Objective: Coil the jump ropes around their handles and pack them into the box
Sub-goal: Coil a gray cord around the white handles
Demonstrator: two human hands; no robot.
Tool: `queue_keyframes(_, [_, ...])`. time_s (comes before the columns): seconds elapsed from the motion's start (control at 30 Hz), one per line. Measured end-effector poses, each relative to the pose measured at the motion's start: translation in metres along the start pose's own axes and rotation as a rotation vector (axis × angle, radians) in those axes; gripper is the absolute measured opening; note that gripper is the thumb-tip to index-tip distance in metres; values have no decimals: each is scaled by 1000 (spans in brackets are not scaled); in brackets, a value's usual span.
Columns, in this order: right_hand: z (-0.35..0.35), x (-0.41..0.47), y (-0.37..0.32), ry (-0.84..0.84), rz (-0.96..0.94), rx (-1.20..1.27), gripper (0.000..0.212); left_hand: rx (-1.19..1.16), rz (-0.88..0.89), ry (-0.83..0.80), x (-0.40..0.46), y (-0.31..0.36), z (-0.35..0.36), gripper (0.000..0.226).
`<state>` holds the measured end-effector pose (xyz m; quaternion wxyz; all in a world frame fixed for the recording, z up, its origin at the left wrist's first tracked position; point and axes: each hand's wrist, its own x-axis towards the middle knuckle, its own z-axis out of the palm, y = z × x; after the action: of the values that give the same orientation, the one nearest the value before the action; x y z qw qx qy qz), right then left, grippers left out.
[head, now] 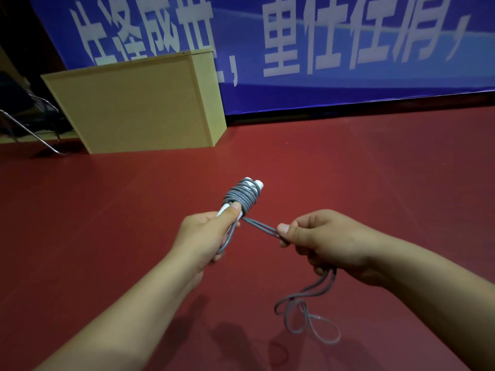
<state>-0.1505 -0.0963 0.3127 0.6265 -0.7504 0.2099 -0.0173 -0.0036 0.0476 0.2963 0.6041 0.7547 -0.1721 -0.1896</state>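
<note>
1. Hands first: the left hand (206,231) is wrapped round the lower part of two white handles (251,187) held side by side, thumb laid along them and pressing near the lowest turn of the coil. Its fingers are on the far side, so how they lie cannot be seen.
2. Grey jump rope (242,198) is wound in many close turns around the upper part of the handles; only their rounded white ends poke out above the coil, and the part inside the fist is hidden.
3. From the bottom of the coil a doubled strand runs across, off the floor, to the right hand (318,236), which pinches it between thumb and curled forefinger. The other fingers are folded under the palm and mostly out of sight.
4. Below the right hand the loose rest of the rope hangs down and ends in slack loops (308,322) on or just above the red floor (375,170); which one cannot be told.
5. A further bit of rope curves beside the left wrist, partly covered by the hand.
6. Well behind, a pale yellow box-like cabinet (139,108) stands on the floor against a blue banner (348,84) with large white characters, cut off at the top. Whether it opens cannot be made out.
7. At the far left, dim metal chair legs (29,129) are half lost in shadow.
</note>
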Motion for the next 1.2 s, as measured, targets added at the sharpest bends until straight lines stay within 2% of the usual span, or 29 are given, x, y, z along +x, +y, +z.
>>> queue_keyframes(0.23, [-2,1,1,48,39,23,29,74,27,101,7,-7,0,41])
queue_keyframes(0.43, [4,0,-2,40,148,210,24,362,145,175,12,-15,-6,52])
queue_keyframes(0.57, [11,1,-6,15,124,263,22,419,152,166,19,-21,-6,48])
queue_keyframes(0.67, [13,2,-8,6,91,223,22,418,121,145,24,-27,-7,45])
queue_keyframes(0.83, [12,-2,-13,-51,0,115,27,408,116,202,27,-29,-18,43])
queue_keyframes(0.93, [9,-4,-11,-86,-52,74,29,371,67,131,24,-31,-20,31])
queue_keyframes(1.07, [3,-1,-6,-56,-138,18,31,487,-18,-141,11,-32,-21,24])
queue_keyframes(1.13, [2,0,-4,-45,-163,-11,32,640,25,-246,4,-29,-17,20])
queue_keyframes(1.2, [2,3,-3,-27,-181,-3,31,843,154,-285,-3,-23,-12,19])
